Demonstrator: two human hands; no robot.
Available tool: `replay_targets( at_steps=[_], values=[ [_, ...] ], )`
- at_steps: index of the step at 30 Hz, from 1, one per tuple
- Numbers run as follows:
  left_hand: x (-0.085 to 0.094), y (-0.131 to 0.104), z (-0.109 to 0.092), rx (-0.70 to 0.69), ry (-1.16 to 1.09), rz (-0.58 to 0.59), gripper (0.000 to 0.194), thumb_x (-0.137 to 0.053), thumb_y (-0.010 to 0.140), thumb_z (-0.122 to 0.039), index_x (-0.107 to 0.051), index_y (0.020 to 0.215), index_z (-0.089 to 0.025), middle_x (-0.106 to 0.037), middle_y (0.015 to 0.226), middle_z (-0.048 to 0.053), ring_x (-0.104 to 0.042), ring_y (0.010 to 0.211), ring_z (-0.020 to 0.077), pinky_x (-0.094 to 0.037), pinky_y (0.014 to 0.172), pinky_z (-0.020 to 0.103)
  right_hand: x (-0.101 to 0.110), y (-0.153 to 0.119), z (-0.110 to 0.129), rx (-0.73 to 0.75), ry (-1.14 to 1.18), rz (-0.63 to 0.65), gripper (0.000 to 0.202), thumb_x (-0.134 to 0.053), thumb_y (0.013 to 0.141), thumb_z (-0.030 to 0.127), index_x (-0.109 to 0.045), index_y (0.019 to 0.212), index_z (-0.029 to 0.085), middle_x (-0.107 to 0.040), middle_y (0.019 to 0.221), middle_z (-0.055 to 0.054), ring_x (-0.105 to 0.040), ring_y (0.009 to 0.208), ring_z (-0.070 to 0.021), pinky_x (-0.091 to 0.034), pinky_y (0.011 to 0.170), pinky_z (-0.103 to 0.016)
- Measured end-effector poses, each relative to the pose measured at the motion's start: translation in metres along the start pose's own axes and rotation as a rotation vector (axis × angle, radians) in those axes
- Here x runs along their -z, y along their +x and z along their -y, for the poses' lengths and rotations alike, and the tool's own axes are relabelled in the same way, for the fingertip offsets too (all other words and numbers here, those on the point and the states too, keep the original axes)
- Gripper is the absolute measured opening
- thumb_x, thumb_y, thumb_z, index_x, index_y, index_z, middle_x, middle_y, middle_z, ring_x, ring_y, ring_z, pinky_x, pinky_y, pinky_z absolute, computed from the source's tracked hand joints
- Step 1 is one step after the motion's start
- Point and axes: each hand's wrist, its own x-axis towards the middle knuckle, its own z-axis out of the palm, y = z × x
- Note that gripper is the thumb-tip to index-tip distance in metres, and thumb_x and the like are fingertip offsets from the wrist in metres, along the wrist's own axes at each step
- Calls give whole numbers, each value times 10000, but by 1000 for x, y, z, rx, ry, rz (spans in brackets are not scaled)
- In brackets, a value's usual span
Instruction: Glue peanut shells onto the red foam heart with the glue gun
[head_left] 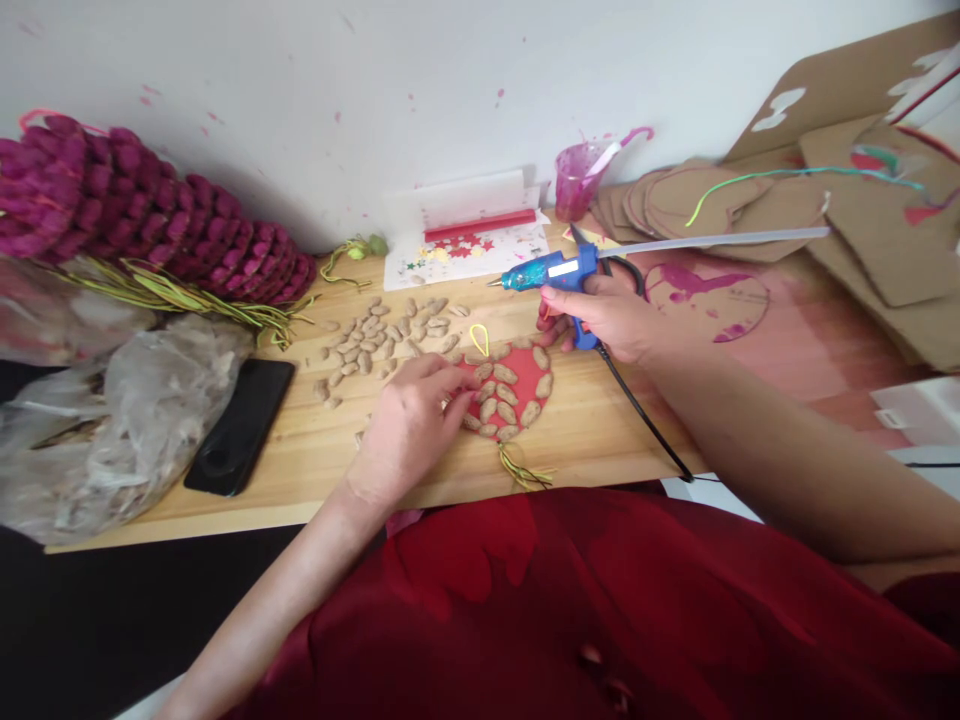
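Note:
A red heart-like piece (536, 363) lies on the wooden table, with several peanuts around its edge and across its middle. A yellow loop (480, 340) sticks out at its top and a yellow-green tassel (523, 470) at its bottom. My left hand (420, 415) is over its left side, thumb and fingers pinched at a peanut. My right hand (611, 318) is wrapped round the handle of a blue glue gun (551, 272), whose tip points left above the piece. A long glue stick (712, 240) extends from its back.
Loose peanuts (367, 340) lie left of the piece. Further left are a black phone (240, 425), a plastic bag (142, 420) and magenta strung pieces (150, 210). Behind stand a pink cup (571, 185) and star confetti (461, 246); cardboard (870, 210) and a black cord (645, 415) are right.

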Motion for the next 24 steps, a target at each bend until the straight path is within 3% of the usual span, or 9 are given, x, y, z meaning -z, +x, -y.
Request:
replay_targets(
  at_steps=[15, 24],
  values=[
    [4, -10, -3, 11, -7, -23, 199, -601, 923, -101, -731, 1042, -194, -697, 962, 62, -673, 883, 190, -546, 791, 340, 0, 0, -1, 9, 1, -4, 288, -694, 962, 302, -638, 705, 184, -690, 731, -62, -714, 593, -160, -497, 423, -215],
    [-1, -5, -6, 16, 46, -10, 106, -667, 905, -128, -732, 968, -183, -706, 916, 57, -680, 853, 198, -558, 767, 346, 0, 0, -1, 18, 4, 3, 282, -720, 942, 337, -621, 721, 193, -689, 732, -56, -705, 586, -149, -494, 402, -191]
  ],
)
